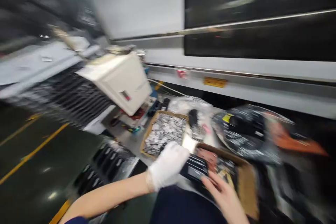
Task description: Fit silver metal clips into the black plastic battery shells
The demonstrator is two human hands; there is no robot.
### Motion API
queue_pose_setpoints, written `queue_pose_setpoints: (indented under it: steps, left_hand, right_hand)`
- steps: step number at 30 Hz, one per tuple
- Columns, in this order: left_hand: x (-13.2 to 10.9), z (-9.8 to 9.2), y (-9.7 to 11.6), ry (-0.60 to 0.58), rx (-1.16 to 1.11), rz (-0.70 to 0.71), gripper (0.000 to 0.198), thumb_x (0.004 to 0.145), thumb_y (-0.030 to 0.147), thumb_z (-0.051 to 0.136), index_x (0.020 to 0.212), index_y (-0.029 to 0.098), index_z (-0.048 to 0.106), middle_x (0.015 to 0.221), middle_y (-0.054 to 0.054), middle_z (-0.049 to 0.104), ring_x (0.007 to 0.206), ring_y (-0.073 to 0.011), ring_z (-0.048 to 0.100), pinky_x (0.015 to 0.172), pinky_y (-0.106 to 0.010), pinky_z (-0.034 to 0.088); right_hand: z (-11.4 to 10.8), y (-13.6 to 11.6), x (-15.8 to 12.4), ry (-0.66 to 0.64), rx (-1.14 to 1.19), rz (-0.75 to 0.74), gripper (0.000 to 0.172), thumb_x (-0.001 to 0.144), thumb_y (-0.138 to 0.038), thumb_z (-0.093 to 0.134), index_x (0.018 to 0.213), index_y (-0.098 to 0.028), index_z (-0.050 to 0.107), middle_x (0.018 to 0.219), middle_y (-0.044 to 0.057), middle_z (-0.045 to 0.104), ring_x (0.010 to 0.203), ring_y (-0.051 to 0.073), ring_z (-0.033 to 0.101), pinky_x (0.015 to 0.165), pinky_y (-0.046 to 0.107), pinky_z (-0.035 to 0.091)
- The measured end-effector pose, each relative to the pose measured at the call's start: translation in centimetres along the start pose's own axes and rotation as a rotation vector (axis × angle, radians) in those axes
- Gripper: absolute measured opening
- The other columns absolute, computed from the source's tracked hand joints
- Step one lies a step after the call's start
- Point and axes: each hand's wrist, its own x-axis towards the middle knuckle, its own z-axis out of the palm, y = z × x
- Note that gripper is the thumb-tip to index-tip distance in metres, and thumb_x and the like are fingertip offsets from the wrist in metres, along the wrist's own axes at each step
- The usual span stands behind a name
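The black piece (195, 168), low and just right of the middle of the frame, is smooth and glossy, a boxy shape with pale streaks of reflected light along its upper face. It lies between the person's two hands. The right hand (223, 196), bare, grips its right edge, thumb along the near side. The left hand (169, 164), in a white fabric glove that looks matte, is at the piece's left end with its fingers curled; blur hides whether they grip it.

Just beyond the glove, a brown cardboard box (148, 134) holds a dense heap of small, pale grey bits (168, 129). To the right of the piece, a second carton (248, 189) with a plain cardboard wall contains reddish and dark items too smeared to name. Clear, crinkled plastic (241, 150) wraps black things at centre right, next to a bright orange object (296, 140). A boxy white cabinet (128, 84) with flat faces stands left of centre, on the grey surface (133, 143). At lower left, the smooth dark green floor (47, 150) carries yellow stripes (39, 150).
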Motion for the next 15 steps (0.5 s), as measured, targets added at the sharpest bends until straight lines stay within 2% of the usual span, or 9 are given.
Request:
queue_pose_setpoints:
  steps: [2, 4, 6, 8, 10, 12, 13, 14, 15]
  left_hand:
    - [-0.4, 0.8, -0.6, 0.127, -0.014, 0.005, 0.040, 0.079, 0.018, 0.063, 0.118, 0.011, 0.055, 0.109, -0.019, 0.071, 0.095, -0.0365, 0.070, 0.084, -0.049, 0.059]
    - [0.0, 2.1, -1.6, 0.206, 0.048, 0.083, 0.052, 0.080, 0.012, 0.058, 0.131, 0.008, 0.050, 0.115, -0.022, 0.071, 0.102, -0.0380, 0.070, 0.091, -0.056, 0.060]
    - [1.0, 3.3, -2.3, 0.253, 0.088, 0.183, 0.054, 0.080, 0.008, 0.054, 0.133, 0.004, 0.049, 0.114, -0.025, 0.070, 0.101, -0.0381, 0.071, 0.087, -0.056, 0.063]
    - [1.9, 3.9, -2.6, 0.263, 0.091, 0.235, 0.049, 0.080, 0.006, 0.052, 0.130, 0.002, 0.050, 0.110, -0.025, 0.069, 0.097, -0.0371, 0.072, 0.082, -0.055, 0.064]
    - [2.5, 4.2, -2.9, 0.255, 0.087, 0.256, 0.046, 0.082, 0.008, 0.052, 0.128, 0.002, 0.051, 0.108, -0.026, 0.068, 0.095, -0.0362, 0.073, 0.081, -0.054, 0.065]
    - [2.8, 4.4, -3.2, 0.249, 0.067, 0.256, 0.048, 0.085, 0.013, 0.053, 0.132, 0.004, 0.049, 0.111, -0.026, 0.068, 0.098, -0.0356, 0.073, 0.083, -0.053, 0.065]
    - [3.0, 4.5, -3.3, 0.241, 0.038, 0.222, 0.050, 0.087, 0.016, 0.055, 0.135, 0.007, 0.047, 0.114, -0.024, 0.068, 0.100, -0.0347, 0.073, 0.086, -0.051, 0.065]
    - [3.1, 4.6, -3.4, 0.211, -0.018, 0.146, 0.051, 0.089, 0.021, 0.057, 0.138, 0.011, 0.046, 0.118, -0.022, 0.069, 0.104, -0.0332, 0.072, 0.091, -0.050, 0.064]
    - [3.2, 4.6, -3.3, 0.158, -0.100, 0.018, 0.052, 0.090, 0.027, 0.059, 0.140, 0.017, 0.046, 0.122, -0.018, 0.069, 0.109, -0.0312, 0.071, 0.095, -0.048, 0.062]
  right_hand:
    - [0.9, -0.9, 0.0, -0.108, 0.125, 0.088, 0.057, 0.079, -0.074, 0.065, 0.059, -0.023, 0.050, 0.058, 0.000, 0.050, 0.058, 0.017, 0.049, 0.054, 0.029, 0.041]
    - [1.2, -0.9, 0.7, -0.154, 0.249, 0.129, 0.063, 0.079, -0.076, 0.065, 0.057, -0.024, 0.035, 0.057, -0.005, 0.033, 0.057, 0.012, 0.033, 0.054, 0.027, 0.030]
    - [1.0, -0.5, 1.1, -0.165, 0.355, 0.164, 0.066, 0.077, -0.076, 0.069, 0.058, -0.024, 0.032, 0.059, -0.006, 0.029, 0.059, 0.010, 0.029, 0.056, 0.026, 0.026]
    - [0.6, -0.2, 0.8, -0.163, 0.443, 0.217, 0.061, 0.074, -0.071, 0.076, 0.061, -0.021, 0.044, 0.061, -0.006, 0.041, 0.060, 0.010, 0.038, 0.061, 0.026, 0.034]
    - [-0.1, -0.5, 0.4, -0.191, 0.489, 0.243, 0.051, 0.072, -0.064, 0.083, 0.072, -0.018, 0.062, 0.072, -0.002, 0.060, 0.069, 0.014, 0.055, 0.071, 0.028, 0.045]
    - [-1.7, -0.9, 1.0, -0.284, 0.428, 0.173, 0.042, 0.077, -0.057, 0.083, 0.089, -0.018, 0.073, 0.089, 0.002, 0.074, 0.085, 0.020, 0.068, 0.084, 0.031, 0.052]
    - [-3.0, -1.0, 1.9, -0.311, 0.355, 0.111, 0.038, 0.082, -0.054, 0.081, 0.097, -0.019, 0.076, 0.097, 0.003, 0.077, 0.093, 0.022, 0.071, 0.089, 0.032, 0.053]
    - [-4.6, -0.9, 3.4, -0.279, 0.241, 0.056, 0.034, 0.087, -0.050, 0.077, 0.105, -0.021, 0.078, 0.106, 0.003, 0.079, 0.101, 0.023, 0.072, 0.094, 0.033, 0.055]
    - [-6.6, -0.6, 5.3, -0.185, 0.101, 0.025, 0.032, 0.093, -0.047, 0.072, 0.113, -0.023, 0.077, 0.115, 0.003, 0.079, 0.109, 0.022, 0.072, 0.098, 0.033, 0.055]
